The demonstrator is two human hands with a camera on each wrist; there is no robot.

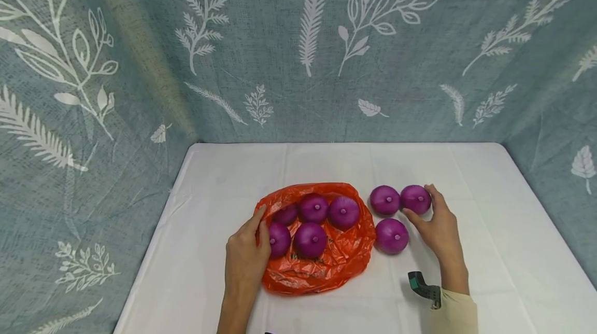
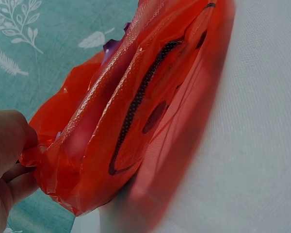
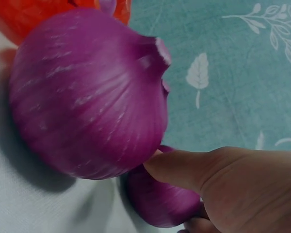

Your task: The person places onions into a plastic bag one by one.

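Note:
A red plastic bag (image 1: pixel 322 274) lies wide on the table, its mouth up, with several purple onions (image 1: pixel 310 240) inside. My left hand (image 1: pixel 247 251) pinches the bag's left rim between thumb and fingers; the left wrist view shows the gathered plastic (image 2: pixel 43 158) in its grasp. Right of the bag sit three loose onions. My right hand (image 1: pixel 438 225) holds the far right onion (image 1: pixel 415 199), thumb on its near side and fingers round its right side. Beside it are another onion (image 1: pixel 384 199) and a nearer onion (image 1: pixel 392 236), which looms large in the right wrist view.
A white cloth covers the table (image 1: pixel 494 251). Teal fabric with white leaf prints (image 1: pixel 280 54) hangs behind and along both sides. A dark wrist-camera mount (image 1: pixel 424 287) sticks out from the right sleeve (image 1: pixel 454 313), above the tabletop.

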